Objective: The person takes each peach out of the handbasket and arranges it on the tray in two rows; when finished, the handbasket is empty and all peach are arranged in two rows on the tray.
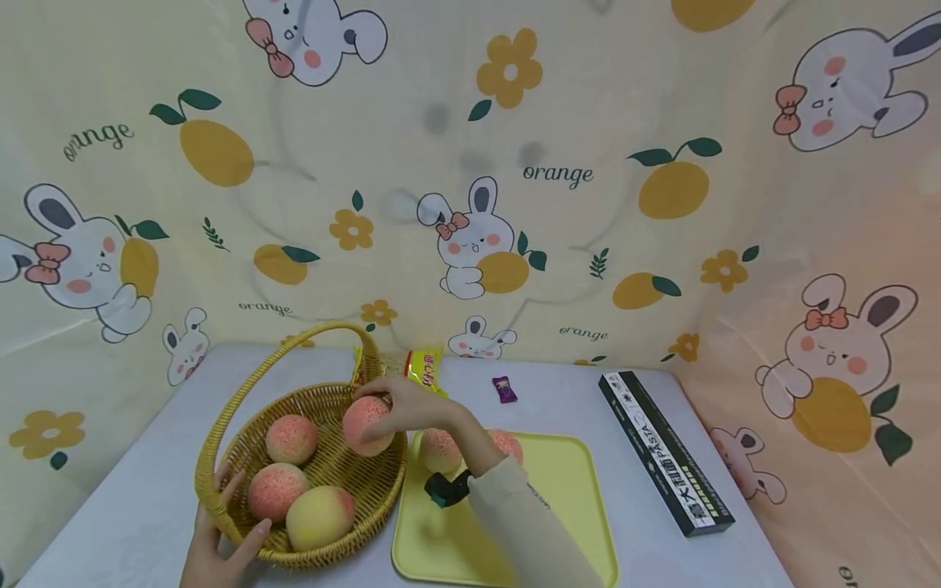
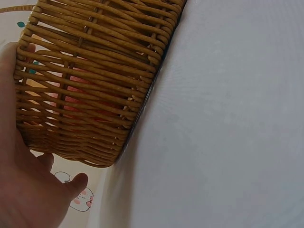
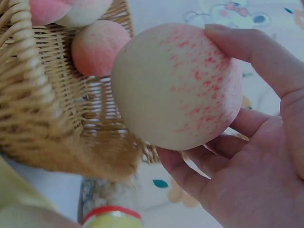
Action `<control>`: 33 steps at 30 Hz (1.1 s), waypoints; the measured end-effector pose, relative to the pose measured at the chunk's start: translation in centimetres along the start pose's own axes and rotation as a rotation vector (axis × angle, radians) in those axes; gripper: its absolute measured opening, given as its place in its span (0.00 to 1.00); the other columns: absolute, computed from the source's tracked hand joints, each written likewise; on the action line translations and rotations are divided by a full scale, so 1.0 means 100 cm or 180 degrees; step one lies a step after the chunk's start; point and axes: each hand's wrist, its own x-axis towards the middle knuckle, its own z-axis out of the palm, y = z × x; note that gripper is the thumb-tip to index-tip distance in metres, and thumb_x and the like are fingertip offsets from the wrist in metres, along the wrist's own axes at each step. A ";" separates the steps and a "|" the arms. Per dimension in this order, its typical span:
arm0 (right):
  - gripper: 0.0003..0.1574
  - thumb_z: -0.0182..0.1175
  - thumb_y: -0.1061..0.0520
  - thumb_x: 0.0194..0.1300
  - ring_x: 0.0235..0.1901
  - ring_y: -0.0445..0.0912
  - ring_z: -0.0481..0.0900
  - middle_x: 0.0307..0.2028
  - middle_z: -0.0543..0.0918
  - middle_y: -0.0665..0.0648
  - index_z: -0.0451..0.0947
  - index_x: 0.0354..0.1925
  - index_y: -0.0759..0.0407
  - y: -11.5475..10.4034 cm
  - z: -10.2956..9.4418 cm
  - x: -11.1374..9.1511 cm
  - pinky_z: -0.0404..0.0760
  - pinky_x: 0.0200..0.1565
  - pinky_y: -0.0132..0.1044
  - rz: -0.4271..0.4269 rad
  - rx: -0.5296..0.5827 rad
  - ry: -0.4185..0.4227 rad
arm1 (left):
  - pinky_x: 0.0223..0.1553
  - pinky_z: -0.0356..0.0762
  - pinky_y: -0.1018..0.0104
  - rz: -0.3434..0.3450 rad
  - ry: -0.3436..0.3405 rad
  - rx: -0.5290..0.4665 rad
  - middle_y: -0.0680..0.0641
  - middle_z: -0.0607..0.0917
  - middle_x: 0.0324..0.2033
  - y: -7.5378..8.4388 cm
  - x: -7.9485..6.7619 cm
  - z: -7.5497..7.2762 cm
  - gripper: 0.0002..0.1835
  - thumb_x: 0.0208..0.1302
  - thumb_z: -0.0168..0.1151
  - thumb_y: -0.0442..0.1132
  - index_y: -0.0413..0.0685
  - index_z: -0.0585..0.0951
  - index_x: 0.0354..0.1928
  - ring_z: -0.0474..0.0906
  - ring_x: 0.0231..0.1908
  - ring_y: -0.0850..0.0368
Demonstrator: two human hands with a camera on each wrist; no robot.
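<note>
Your right hand point(image 1: 412, 404) is gripping a round, pink-speckled cream peach point(image 1: 365, 426) just inside the right rim of a golden-brown woven wicker basket point(image 1: 382, 494); your left hand point(image 1: 215, 549), lying farther off, is touching the opposite side, its hold unclear.

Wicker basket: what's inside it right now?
Three peaches lie in the wicker basket; the right hand holds a fourth peach near its right edge, hiding some weave. Whatever is directly under the three is covered.
</note>
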 end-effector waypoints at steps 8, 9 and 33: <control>0.31 0.73 0.51 0.58 0.48 0.40 0.79 0.53 0.81 0.48 0.79 0.60 0.51 0.014 -0.021 -0.038 0.81 0.47 0.35 -0.0072 0.0188 0.0285 | 0.67 0.38 0.28 0.0066 -0.0005 -0.0020 0.47 0.40 0.78 -0.001 0.000 -0.001 0.41 0.68 0.64 0.35 0.42 0.55 0.78 0.31 0.76 0.43; 0.31 0.73 0.52 0.58 0.48 0.41 0.79 0.54 0.81 0.49 0.79 0.60 0.52 0.016 -0.024 -0.044 0.81 0.48 0.36 -0.0069 0.0203 0.0322 | 0.67 0.38 0.28 0.0077 -0.0006 -0.0020 0.48 0.40 0.78 -0.001 0.000 -0.002 0.41 0.68 0.64 0.35 0.42 0.55 0.78 0.31 0.76 0.43; 0.35 0.70 0.57 0.60 0.54 0.55 0.74 0.58 0.78 0.62 0.74 0.63 0.66 0.088 -0.088 -0.206 0.78 0.53 0.36 0.0421 0.0239 0.1155 | 0.60 0.38 0.19 0.0364 -0.0004 -0.0030 0.51 0.40 0.78 -0.005 0.000 -0.001 0.40 0.67 0.64 0.31 0.39 0.57 0.77 0.29 0.76 0.47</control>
